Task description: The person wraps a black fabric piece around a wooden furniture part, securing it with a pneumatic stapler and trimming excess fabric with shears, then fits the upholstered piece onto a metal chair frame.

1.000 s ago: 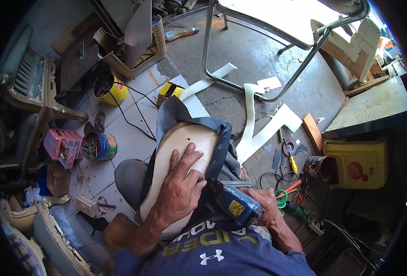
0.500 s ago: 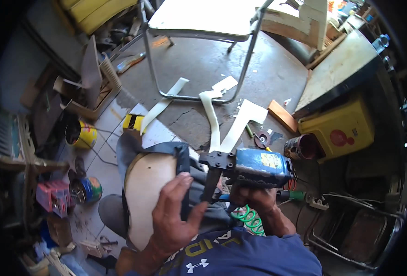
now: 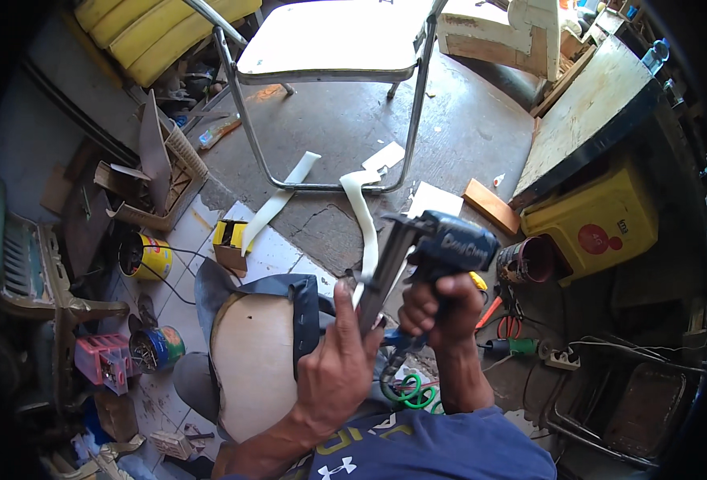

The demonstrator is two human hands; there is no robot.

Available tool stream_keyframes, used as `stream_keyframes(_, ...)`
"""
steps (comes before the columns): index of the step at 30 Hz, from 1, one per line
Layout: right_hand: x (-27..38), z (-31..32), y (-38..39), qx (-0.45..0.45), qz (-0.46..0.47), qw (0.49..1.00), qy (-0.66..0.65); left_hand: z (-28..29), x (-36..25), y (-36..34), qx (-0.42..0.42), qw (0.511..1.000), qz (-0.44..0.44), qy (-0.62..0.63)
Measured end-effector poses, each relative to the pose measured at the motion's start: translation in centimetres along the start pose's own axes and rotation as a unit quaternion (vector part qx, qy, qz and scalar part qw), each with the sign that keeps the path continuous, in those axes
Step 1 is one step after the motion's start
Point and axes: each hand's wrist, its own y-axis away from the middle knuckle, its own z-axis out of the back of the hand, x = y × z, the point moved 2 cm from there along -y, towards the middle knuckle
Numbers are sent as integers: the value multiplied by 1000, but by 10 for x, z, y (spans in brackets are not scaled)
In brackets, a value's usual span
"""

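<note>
My right hand (image 3: 441, 308) is wrapped round the handle of a dark blue air staple gun (image 3: 453, 240), held tilted above my lap. Fingers of my left hand (image 3: 333, 372) close on the gun's long metal magazine (image 3: 381, 280), low on its length. A green coiled air hose (image 3: 413, 392) hangs below the gun's handle. Across my lap lies a pale plywood seat panel (image 3: 253, 360), with dark grey fabric (image 3: 307, 312) folded over its right edge. My left forearm passes over the panel's lower right part. Part of the left fingertips is hidden behind the magazine.
Ahead stands a metal-framed folding chair (image 3: 321, 76) with white foam strips (image 3: 361, 212) by its foot. A small yellow box (image 3: 229, 236) and a yellow can (image 3: 145, 254) sit at left. Scissors (image 3: 509, 324), a wooden block (image 3: 491, 206) and a yellow container (image 3: 593, 224) are at right.
The staple gun has swung from lying sideways to tilted upright. My left hand has moved from the fabric edge onto its magazine, and the right hand has risen with the handle.
</note>
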Motion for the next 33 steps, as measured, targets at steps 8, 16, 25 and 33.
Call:
stream_keyframes(8,11,116,-30,103,19,964,-246,-14,-36,16,220,951,88,199)
stream_keyframes(16,27,168,-15,-230,-202,836,455,-65,-12,20,248,703,393,539)
stream_keyframes(25,297,363,82,-624,-13,319,713,-102,-2,40,372,734,402,401)
stream_keyframes(33,304,416,72,-567,-176,268,759,-104,-2,30,366,741,410,385)
